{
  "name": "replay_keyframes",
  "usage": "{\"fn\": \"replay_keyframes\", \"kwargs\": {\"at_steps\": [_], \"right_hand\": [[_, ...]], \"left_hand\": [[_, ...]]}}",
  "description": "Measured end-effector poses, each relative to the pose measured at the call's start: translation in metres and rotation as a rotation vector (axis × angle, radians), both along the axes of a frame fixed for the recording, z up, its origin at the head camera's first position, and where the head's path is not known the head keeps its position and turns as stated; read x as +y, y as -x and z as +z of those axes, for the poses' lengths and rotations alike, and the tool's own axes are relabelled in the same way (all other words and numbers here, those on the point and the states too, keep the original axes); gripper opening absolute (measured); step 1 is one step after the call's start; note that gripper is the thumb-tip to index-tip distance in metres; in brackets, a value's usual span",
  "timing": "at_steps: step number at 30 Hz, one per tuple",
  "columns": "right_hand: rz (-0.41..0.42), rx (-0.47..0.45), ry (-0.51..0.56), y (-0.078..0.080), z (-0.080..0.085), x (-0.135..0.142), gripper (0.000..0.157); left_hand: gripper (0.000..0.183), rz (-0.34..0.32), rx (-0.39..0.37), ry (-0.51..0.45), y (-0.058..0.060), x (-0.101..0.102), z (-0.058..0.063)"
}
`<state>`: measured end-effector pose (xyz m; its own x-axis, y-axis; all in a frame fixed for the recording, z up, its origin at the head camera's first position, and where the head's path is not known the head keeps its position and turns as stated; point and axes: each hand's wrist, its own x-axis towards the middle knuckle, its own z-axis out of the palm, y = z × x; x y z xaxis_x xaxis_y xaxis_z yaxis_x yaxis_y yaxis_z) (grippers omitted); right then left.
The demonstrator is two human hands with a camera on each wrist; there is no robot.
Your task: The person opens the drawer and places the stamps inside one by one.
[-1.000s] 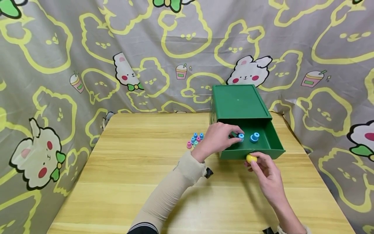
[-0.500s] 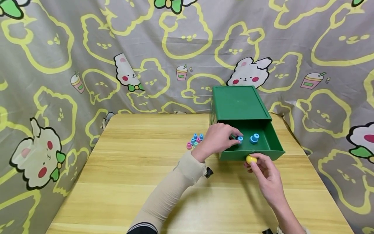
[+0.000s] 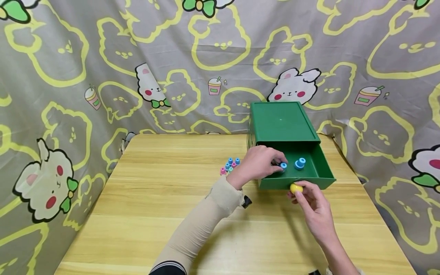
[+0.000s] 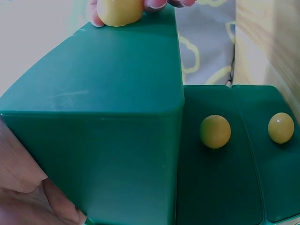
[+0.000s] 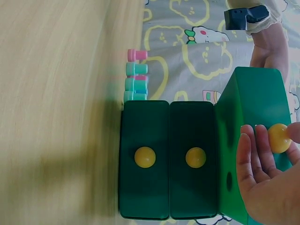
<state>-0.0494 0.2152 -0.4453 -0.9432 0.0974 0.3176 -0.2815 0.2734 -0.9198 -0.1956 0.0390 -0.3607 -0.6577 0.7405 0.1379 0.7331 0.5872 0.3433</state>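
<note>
In the head view, my left hand (image 3: 258, 162) reaches into the pulled-out top drawer (image 3: 275, 184) of a green cabinet (image 3: 283, 122). Its thumb and fingers pinch a small blue peg-shaped piece (image 3: 283, 166) low in the drawer, and the hand covers part of it. A second blue peg-shaped piece (image 3: 300, 164) stands in the drawer to the right, apart from the fingers. My right hand (image 3: 316, 208) grips the round yellow knob (image 3: 296, 188) on the drawer front between thumb and fingers. The right wrist view shows this knob (image 5: 279, 138) too.
On the wooden table (image 3: 154, 191), left of the cabinet, stands a cluster of blue, pink and teal pieces (image 3: 230, 165). Two shut drawers with yellow knobs (image 5: 196, 157) lie below the open one. A patterned curtain (image 3: 220, 53) hangs behind the table.
My left hand has lowered the blue peg-shaped piece slightly inside the drawer. The right hand keeps its grip on the knob, and the drawer stays pulled out.
</note>
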Motion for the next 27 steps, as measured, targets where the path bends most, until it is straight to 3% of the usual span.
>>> {"fn": "replay_keyframes", "kwargs": {"at_steps": [15,27], "right_hand": [[-0.008,0.03,0.063,-0.0008,0.0015,-0.0035,0.025],[0.005,0.034,0.041,-0.0006,0.0015,-0.0026,0.025]], "left_hand": [[0.021,-0.011,-0.027,0.031,0.0014,-0.0004,0.0015],[0.023,-0.015,-0.024,0.013,0.0018,-0.0004,0.0]]}}
